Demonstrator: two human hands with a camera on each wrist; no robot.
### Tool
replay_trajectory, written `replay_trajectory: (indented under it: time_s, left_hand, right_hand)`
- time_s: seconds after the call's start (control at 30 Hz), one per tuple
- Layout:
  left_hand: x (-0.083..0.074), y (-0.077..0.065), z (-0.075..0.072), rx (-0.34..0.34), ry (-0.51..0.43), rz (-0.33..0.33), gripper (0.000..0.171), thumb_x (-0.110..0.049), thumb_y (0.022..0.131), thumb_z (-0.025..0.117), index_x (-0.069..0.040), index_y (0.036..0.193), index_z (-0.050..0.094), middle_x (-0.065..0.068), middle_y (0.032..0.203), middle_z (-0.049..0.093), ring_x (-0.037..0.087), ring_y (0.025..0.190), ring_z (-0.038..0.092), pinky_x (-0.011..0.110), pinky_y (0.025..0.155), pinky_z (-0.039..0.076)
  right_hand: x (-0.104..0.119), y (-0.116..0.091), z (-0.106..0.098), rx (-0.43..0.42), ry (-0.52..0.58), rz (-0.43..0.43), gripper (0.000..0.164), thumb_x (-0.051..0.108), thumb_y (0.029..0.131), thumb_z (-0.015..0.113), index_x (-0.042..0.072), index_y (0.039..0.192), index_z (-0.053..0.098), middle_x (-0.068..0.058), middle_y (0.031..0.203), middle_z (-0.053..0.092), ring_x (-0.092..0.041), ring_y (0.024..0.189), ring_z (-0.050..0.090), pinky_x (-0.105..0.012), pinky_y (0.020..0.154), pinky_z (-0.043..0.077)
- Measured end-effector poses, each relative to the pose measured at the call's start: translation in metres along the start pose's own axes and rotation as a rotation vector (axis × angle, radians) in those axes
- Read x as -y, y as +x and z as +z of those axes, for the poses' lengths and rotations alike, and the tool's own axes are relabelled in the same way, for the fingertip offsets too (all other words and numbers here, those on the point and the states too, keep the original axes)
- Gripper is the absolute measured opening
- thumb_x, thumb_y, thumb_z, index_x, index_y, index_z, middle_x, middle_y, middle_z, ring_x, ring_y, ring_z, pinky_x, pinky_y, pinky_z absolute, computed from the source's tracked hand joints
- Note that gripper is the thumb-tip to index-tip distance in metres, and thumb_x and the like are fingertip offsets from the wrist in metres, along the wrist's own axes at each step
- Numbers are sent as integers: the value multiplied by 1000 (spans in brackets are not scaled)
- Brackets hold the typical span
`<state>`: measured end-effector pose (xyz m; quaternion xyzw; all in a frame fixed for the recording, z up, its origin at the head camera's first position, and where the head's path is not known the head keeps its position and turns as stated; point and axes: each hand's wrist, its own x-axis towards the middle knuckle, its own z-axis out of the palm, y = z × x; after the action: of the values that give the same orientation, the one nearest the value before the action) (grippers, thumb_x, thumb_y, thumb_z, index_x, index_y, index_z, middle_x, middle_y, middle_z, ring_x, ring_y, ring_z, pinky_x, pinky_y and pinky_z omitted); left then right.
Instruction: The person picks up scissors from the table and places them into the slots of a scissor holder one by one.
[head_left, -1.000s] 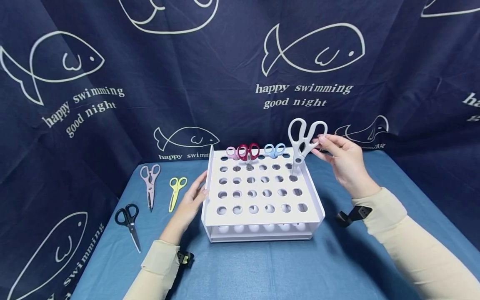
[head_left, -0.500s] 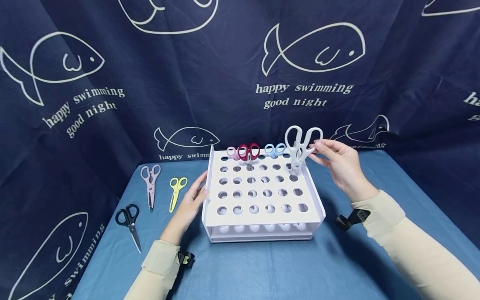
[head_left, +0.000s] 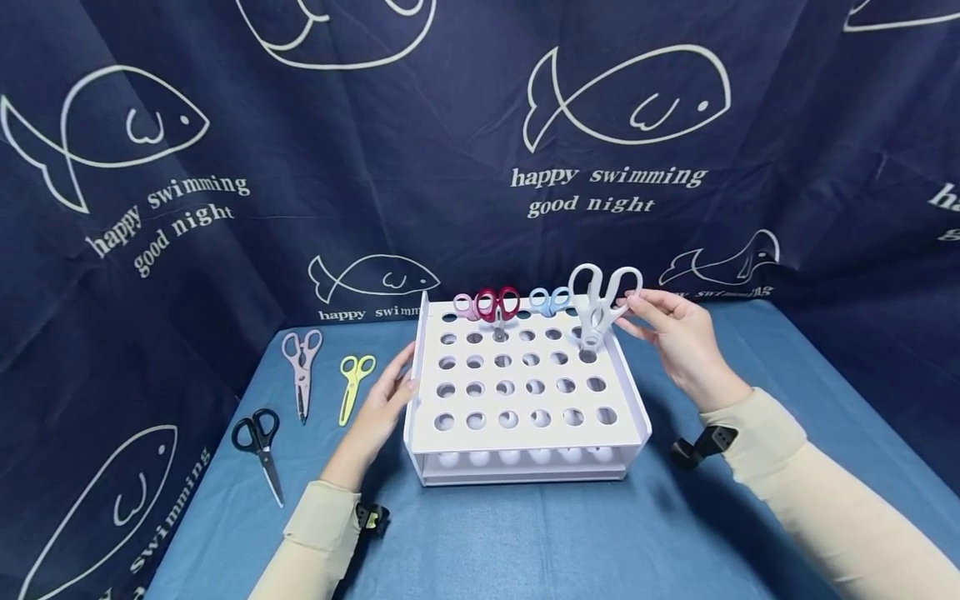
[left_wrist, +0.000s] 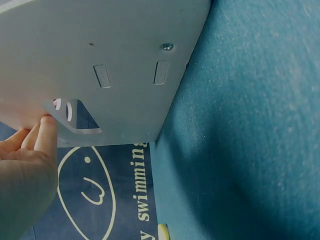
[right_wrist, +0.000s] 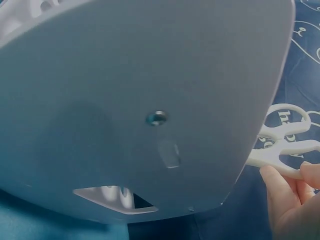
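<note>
Pinching one handle loop, the right hand [head_left: 681,337] has the white scissors [head_left: 592,340] at its ten o'clock, long axis near upright over the perforated white rack's [head_left: 517,440] two-o'clock side, the left hand [head_left: 381,406] farther off.

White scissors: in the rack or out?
Partly in, apparently: the blades of the white scissors are hidden at a hole in the rack; handles, pinched by the right hand, stand above.

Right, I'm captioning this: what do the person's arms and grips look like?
The left sleeve and right sleeve are long and cream, each with a broad band at the wrist. The left wrist device and right wrist device are black, the left with a yellow-green patch. The left grip and right grip wear no gloves.
</note>
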<state>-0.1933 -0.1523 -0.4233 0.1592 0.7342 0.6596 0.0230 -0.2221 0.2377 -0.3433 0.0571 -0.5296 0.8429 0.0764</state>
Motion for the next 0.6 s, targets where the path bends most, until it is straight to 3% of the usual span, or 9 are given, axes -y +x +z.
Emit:
replay_trajectory:
  time_s: [0.2, 0.47, 0.6]
  left_hand:
    - [0, 0, 0, -5, -14, 2, 56, -18, 103, 44, -10, 154, 23, 12, 160, 23, 31, 146, 27, 14, 105, 37]
    - [0, 0, 0, -3, -8, -7, 56, -18, 103, 44, -10, 155, 22, 13, 160, 23, 31, 145, 28, 25, 110, 36]
    - [0, 0, 0, 0, -12, 0, 56, -17, 103, 44, -9, 155, 22, 13, 160, 23, 32, 145, 28, 22, 108, 37]
  right_hand:
    - [-5, -1, -2, -4, -20, 10, 8, -2, 89, 64, 3, 91, 71, -4, 86, 74, -11, 85, 72, -30, 80, 58]
    - [-9, -3, -4, -3, -51, 24, 10, -1, 90, 63, 4, 92, 71, -2, 87, 73, -10, 87, 71, -29, 79, 58]
    - [-10, -3, -4, 0, -52, 24, 10, -1, 90, 63, 4, 92, 71, -3, 87, 73, -10, 87, 71, -29, 79, 58]
